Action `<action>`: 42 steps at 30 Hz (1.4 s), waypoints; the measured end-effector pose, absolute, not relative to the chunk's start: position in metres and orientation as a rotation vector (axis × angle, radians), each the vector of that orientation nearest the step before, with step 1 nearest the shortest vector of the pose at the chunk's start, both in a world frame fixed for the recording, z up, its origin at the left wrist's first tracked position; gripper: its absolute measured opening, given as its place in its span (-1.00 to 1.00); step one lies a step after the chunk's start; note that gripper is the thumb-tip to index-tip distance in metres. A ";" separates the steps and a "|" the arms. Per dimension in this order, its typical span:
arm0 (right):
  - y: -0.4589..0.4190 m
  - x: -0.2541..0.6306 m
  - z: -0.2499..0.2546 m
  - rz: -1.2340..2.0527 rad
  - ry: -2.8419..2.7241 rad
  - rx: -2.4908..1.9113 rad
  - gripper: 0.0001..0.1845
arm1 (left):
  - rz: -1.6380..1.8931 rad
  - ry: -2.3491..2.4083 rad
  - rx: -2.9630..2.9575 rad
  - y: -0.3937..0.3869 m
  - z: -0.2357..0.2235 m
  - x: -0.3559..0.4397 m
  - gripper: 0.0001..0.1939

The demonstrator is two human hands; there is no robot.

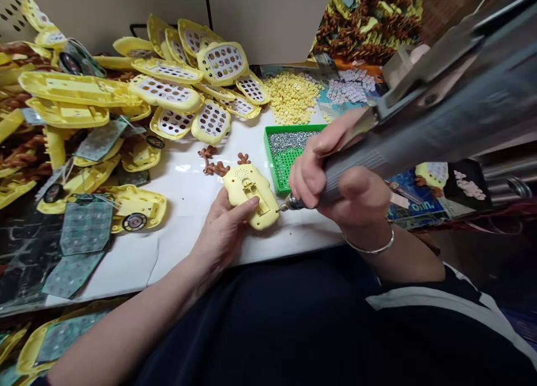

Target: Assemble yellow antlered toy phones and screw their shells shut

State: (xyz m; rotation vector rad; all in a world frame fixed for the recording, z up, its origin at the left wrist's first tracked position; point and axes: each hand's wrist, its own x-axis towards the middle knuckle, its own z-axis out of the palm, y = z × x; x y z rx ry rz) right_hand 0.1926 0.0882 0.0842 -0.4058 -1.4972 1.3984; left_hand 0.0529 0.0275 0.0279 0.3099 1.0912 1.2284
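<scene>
My left hand (226,221) grips a yellow toy casing (239,179) by its lower left side, thumb lying over the open battery compartment. Brown antlers (243,159) stick out from the casing's top, and its back faces up. A grey power screwdriver (356,168) is wrapped in the fingers of my right hand (335,173). Its bit points left and meets the casing near a screw hole at the lower right corner; whether a screw sits there I cannot make out. Just behind the bit lies a green tray (274,170) with many small silver screws (289,141).
Yellow casing halves with perforated white panels (213,120) are piled at the back left. Open casings with green circuit boards (86,226) and speakers lie on the left. Small yellow pieces (291,98) and pale lilac pieces (351,86) are heaped behind the tray.
</scene>
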 end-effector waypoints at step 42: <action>0.067 0.177 0.102 1.337 -1.404 -0.521 -0.62 | 1.312 1.002 0.318 0.032 0.021 0.053 -0.47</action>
